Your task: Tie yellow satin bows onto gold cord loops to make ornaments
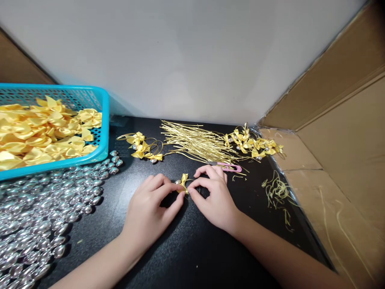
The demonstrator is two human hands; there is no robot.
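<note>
One small yellow bow (184, 177) — partly covered, one end pointing away — sits between the hands (148, 202) (215, 196).

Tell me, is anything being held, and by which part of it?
A small yellow bow: the left hand pinches its near end between thumb and forefinger. The right hand has its fingertips beside it; what they grip is hidden.

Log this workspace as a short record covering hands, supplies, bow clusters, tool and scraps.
Left hand: left hand pinches a yellow bow
Right hand: right hand, fingertips beside that bow, grip unclear
Basket: blue basket at left, holding loose bows
Beads: silver beads before the basket
Cords: gold cords piled beyond the hands
Bow clusters: left cluster, right cluster, flanking the cords
Tool: pink tool beyond the right hand
Scraps: tangled trimmings at right
</note>
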